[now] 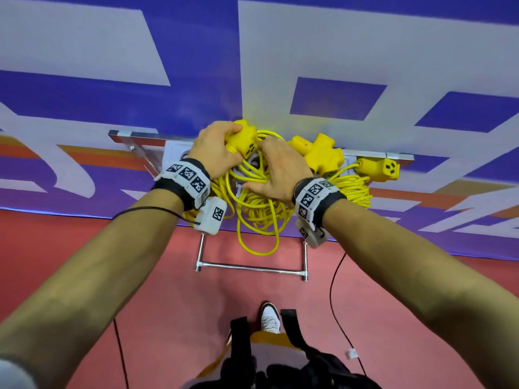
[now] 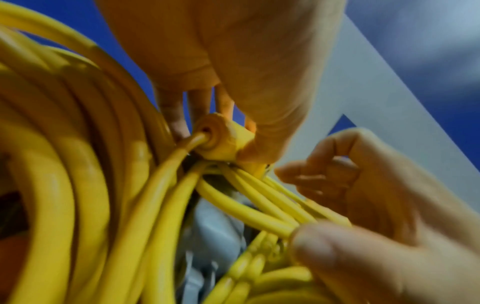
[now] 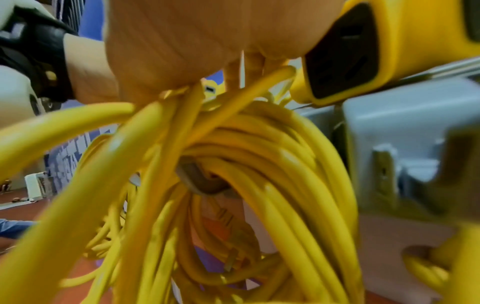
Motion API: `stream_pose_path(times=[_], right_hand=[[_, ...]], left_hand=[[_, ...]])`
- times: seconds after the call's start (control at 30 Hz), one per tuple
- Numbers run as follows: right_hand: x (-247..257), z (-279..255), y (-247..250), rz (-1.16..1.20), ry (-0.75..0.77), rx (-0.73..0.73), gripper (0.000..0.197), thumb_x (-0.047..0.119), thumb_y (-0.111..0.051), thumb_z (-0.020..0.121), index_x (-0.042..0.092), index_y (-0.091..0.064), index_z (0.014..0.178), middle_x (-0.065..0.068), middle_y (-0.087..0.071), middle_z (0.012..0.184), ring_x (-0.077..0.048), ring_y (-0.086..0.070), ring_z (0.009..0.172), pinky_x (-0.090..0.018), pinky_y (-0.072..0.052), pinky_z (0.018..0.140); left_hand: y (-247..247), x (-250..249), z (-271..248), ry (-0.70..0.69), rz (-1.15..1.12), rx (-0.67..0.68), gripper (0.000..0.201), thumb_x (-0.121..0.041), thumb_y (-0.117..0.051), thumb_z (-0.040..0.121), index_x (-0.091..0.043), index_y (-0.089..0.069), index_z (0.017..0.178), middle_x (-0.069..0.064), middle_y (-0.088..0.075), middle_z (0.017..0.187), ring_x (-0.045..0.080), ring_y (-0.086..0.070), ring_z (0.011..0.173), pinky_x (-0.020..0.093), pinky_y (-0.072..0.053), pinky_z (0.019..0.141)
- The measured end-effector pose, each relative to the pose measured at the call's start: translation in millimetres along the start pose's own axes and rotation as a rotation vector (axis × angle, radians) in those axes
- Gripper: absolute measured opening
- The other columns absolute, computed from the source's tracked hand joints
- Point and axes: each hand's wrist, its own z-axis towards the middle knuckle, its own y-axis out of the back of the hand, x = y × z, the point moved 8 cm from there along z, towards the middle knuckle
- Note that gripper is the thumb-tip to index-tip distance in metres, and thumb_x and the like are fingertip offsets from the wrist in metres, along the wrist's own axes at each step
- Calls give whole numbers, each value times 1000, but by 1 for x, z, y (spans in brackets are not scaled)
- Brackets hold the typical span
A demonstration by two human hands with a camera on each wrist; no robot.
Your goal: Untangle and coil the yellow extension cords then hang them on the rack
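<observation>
A yellow extension cord coil (image 1: pixel 258 209) hangs in loops over the metal rack (image 1: pixel 126 135) against the wall. My left hand (image 1: pixel 222 141) grips that cord's yellow triple-outlet head (image 1: pixel 243 138) at the top of the coil. Just right of it, my right hand (image 1: pixel 269 169) holds a bundle of the coil's strands between thumb and curled fingers. In the left wrist view the outlet head (image 2: pixel 221 142) sits under my palm, and the right hand (image 2: pixel 337 205) pinches the strands (image 2: pixel 259 205). The right wrist view shows the loops (image 3: pixel 259 185) draped over a rack hook (image 3: pixel 202 181).
A second yellow coil (image 1: pixel 351 189) hangs on the rack to the right, with its outlet heads (image 1: pixel 323 154) and a single socket end (image 1: pixel 379 169). The rack's foot bar (image 1: pixel 250 266) rests on red floor. A thin black cable (image 1: pixel 337 304) runs near my shoe (image 1: pixel 269 318).
</observation>
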Motion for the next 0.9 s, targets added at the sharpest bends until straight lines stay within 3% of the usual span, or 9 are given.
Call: stream_pose_path(times=[0.1,0.23,0.3,0.37,0.5,0.6,0.8,0.9], right_hand=[[3,-9,14,-55,52,-98,70,70,-59,71,5,-57,96,-13,-61,99,-33,-57,91,-40,-45,78],[-3,-14,20,-173,50,-61,64,63,-50,73,6,-63,98,-14,-64,99,-36,-59,93,-44,-43,90],[-9,-18,18,-212,1,16,69,67,-46,73,10,-64,108,-12,-65,102,-34,-60,99,-47,-39,101],[-12,-22,17,-221,-17,49,69,66,-46,74,10,-64,110,-12,-65,105,-34,-60,101,-48,-37,103],[-17,-25,20,-181,-59,53,63,58,-47,75,8,-62,110,-12,-64,113,-35,-58,106,-47,-35,103],[-20,-26,24,-168,-112,59,62,54,-47,74,10,-62,115,-11,-62,119,-35,-56,112,-49,-31,109],[-13,-24,28,-126,-127,76,66,54,-43,71,7,-63,114,-14,-63,118,-37,-57,109,-50,-41,102],[-10,-24,31,-134,-134,75,68,54,-42,71,7,-63,115,-14,-63,118,-37,-57,108,-48,-42,101]], left_hand=[[-13,-7,-5,-82,60,9,67,-7,-74,73,-12,-56,138,11,-49,143,29,-48,131,34,-39,107],[-27,-2,-15,-107,119,81,73,-20,-69,81,-24,-42,149,7,-30,157,29,-41,138,41,-40,109],[-26,0,-19,-90,157,88,72,-33,-66,85,-28,-39,151,5,-25,154,33,-54,121,46,-48,98],[-20,-7,-21,-121,145,60,65,-41,-57,89,-25,-41,149,7,-30,145,35,-60,99,49,-51,89],[-15,-11,-19,-160,54,26,60,-34,-54,89,-16,-42,145,11,-44,139,33,-52,119,50,-48,97],[-11,-12,-19,-150,16,3,63,-40,-55,80,-14,-47,137,11,-48,135,29,-51,120,46,-46,99],[-12,-10,-25,-126,61,0,61,-36,-60,86,-14,-49,141,12,-41,145,31,-45,132,46,-42,108],[-12,-7,-27,-109,76,-22,58,-30,-65,91,-14,-47,144,12,-38,150,30,-41,136,40,-38,109]])
